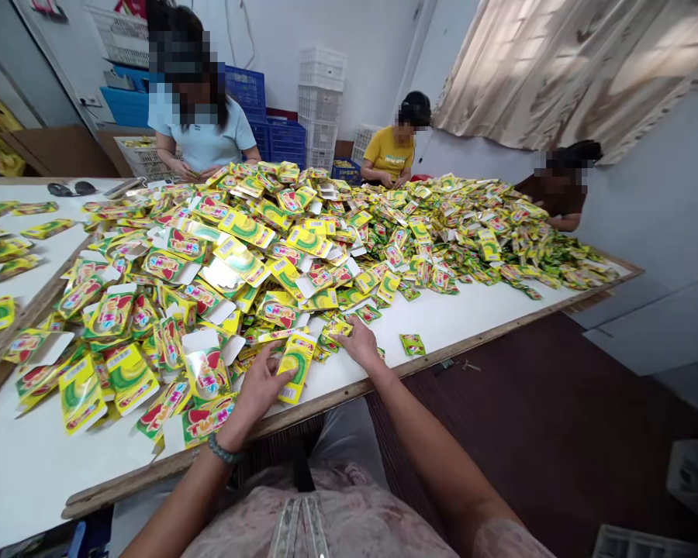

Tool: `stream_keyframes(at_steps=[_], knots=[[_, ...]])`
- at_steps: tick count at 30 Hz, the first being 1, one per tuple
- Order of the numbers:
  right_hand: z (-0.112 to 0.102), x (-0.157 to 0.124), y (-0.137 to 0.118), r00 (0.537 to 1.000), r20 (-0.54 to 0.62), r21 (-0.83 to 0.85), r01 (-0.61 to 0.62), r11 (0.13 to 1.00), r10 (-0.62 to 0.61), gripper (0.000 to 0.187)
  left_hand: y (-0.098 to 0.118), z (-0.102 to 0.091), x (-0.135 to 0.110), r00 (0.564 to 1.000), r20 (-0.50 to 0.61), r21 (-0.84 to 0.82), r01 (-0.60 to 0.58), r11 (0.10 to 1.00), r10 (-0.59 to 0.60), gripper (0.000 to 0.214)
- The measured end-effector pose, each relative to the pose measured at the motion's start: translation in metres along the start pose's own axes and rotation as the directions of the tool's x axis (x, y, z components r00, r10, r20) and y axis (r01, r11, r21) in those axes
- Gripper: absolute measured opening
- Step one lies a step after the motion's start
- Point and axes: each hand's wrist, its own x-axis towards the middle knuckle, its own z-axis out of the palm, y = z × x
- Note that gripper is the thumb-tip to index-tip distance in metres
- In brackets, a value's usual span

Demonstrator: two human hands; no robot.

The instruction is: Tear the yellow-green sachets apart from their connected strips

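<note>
Yellow carton (295,370) sits between the thumb and fingers of the left hand (260,389) near the table's wooden edge (477,340), its sides probably best pinched lightly so that the thin card does not buckle. Just beyond it, the right hand (361,346) has bent fingertips at a small packet (336,328), though whether they grip it or merely touch it I cannot tell. Overlapping cartons (226,260) crowd the left hand and likely hamper its movement, while one loose packet (412,345) lies beyond the right hand, near the edge.
</note>
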Motion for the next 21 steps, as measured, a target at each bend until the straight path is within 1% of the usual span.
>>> stream_keyframes(at_steps=[2,4,7,9,10,11,12,13,14,15,16,17,18,20,21], knots=[[0.003,0.002,-0.004,0.999,0.005,-0.016,0.043,0.999,-0.043,0.04,0.0,-0.002,-0.004,0.997,0.038,-0.071,0.064,0.995,-0.061,0.068],[0.006,0.001,-0.006,0.987,-0.036,-0.033,0.153,0.988,-0.155,0.038,0.001,-0.006,-0.006,0.996,0.052,-0.129,0.075,0.989,-0.069,0.056],[0.005,-0.006,-0.009,0.935,-0.147,-0.07,0.316,0.946,-0.323,0.029,0.0,-0.011,-0.006,0.998,0.05,-0.152,0.05,0.987,-0.043,0.046],[0.001,-0.014,-0.012,0.899,-0.193,-0.042,0.392,0.919,-0.393,0.021,0.0,-0.011,-0.005,0.999,0.015,-0.171,0.042,0.984,-0.04,0.049],[-0.002,-0.018,-0.015,0.889,-0.21,-0.003,0.416,0.909,-0.407,0.019,0.001,-0.01,-0.005,0.999,-0.009,-0.196,0.036,0.98,-0.039,0.052],[-0.006,-0.023,-0.018,0.887,-0.226,0.047,0.422,0.905,-0.402,0.02,0.002,-0.009,-0.006,0.999,-0.032,-0.234,0.03,0.972,-0.039,0.055],[-0.009,-0.028,-0.022,0.898,-0.237,0.106,0.402,0.909,-0.37,0.022,0.003,-0.007,-0.006,0.998,-0.045,-0.28,0.029,0.96,-0.044,0.057],[-0.012,-0.034,-0.025,0.92,-0.226,0.175,0.361,0.916,-0.32,0.024,0.005,-0.004,-0.007,0.998,-0.043,-0.329,0.035,0.944,-0.052,0.057],[-0.014,-0.04,-0.029,0.945,-0.186,0.252,0.309,0.917,-0.268,0.025,0.007,-0.001,-0.008,0.998,-0.025,-0.373,0.046,0.927,-0.06,0.056],[-0.013,-0.047,-0.034,0.966,-0.122,0.325,0.256,0.911,-0.228,0.026,0.009,0.003,-0.009,0.998,0.001,-0.402,0.06,0.914,-0.065,0.055],[-0.012,-0.054,-0.038,0.977,-0.051,0.383,0.212,0.899,-0.209,0.025,0.01,0.007,-0.011,0.998,0.026,-0.407,0.068,0.911,-0.063,0.054],[-0.008,-0.062,-0.042,0.978,0.008,0.42,0.184,0.889,-0.206,0.024,0.01,0.011,-0.013,0.998,0.039,-0.377,0.061,0.924,-0.05,0.053],[-0.002,-0.069,-0.047,0.976,0.044,0.435,0.171,0.884,-0.211,0.021,0.01,0.014,-0.014,0.999,0.038,-0.3,0.036,0.953,-0.026,0.053],[0.012,-0.083,-0.056,0.978,0.039,0.411,0.173,0.895,-0.207,0.018,0.009,0.02,-0.018,0.998,0.012,-0.028,-0.056,0.998,0.056,0.059],[0.019,-0.089,-0.06,0.979,0.022,0.398,0.179,0.9,-0.205,0.019,0.008,0.021,-0.019,0.995,0.011,0.126,-0.099,0.987,0.099,0.063]])
